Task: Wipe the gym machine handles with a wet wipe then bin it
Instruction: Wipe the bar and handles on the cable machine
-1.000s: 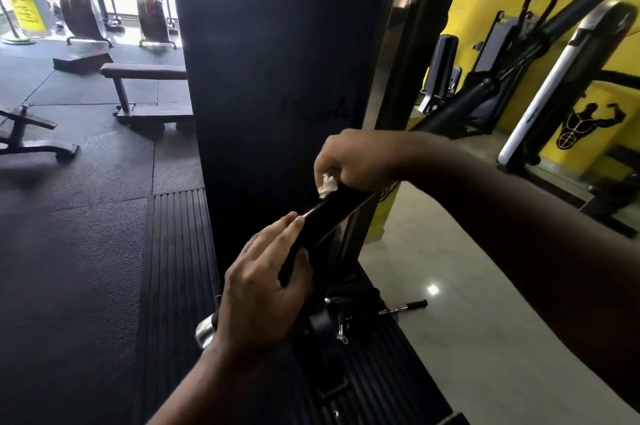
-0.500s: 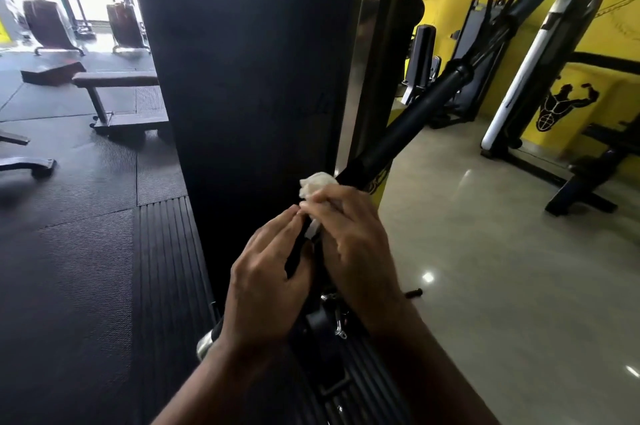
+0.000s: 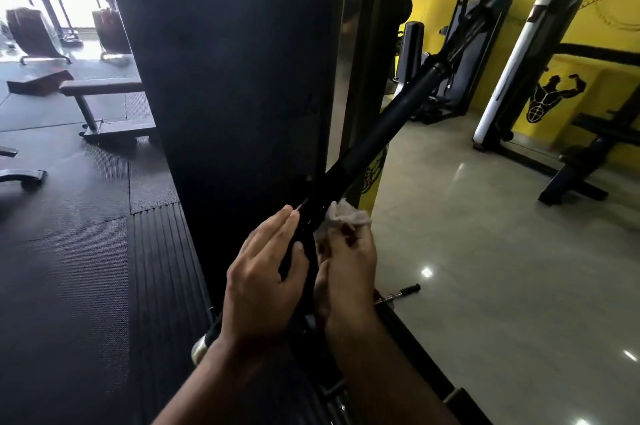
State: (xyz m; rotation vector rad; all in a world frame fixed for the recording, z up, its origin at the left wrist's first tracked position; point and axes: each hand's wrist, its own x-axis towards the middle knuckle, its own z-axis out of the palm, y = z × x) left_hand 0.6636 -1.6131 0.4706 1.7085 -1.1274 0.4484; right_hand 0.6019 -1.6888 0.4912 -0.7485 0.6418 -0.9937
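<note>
A long black handle bar (image 3: 377, 138) slants from the lower middle up to the right, where it hangs from a hook and cable. My left hand (image 3: 263, 280) holds the bar's lower part, thumb on one side and straight fingers on the other. My right hand (image 3: 348, 268) grips a crumpled white wet wipe (image 3: 341, 216) and presses it against the bar's right side, just beside my left hand. The bar's chrome end cap (image 3: 201, 350) shows below my left wrist.
The machine's tall black shroud (image 3: 228, 78) stands right behind the bar. A flat bench (image 3: 100, 88) sits on black rubber matting at left. Beige tile floor (image 3: 485, 268) spreads at right toward other machines by a yellow wall. A small pin (image 3: 401, 293) lies by the machine base.
My right hand slid down the bar with the wipe from its upper part to beside my left hand, and now sits on the bar's right side. My left hand kept its hold.
</note>
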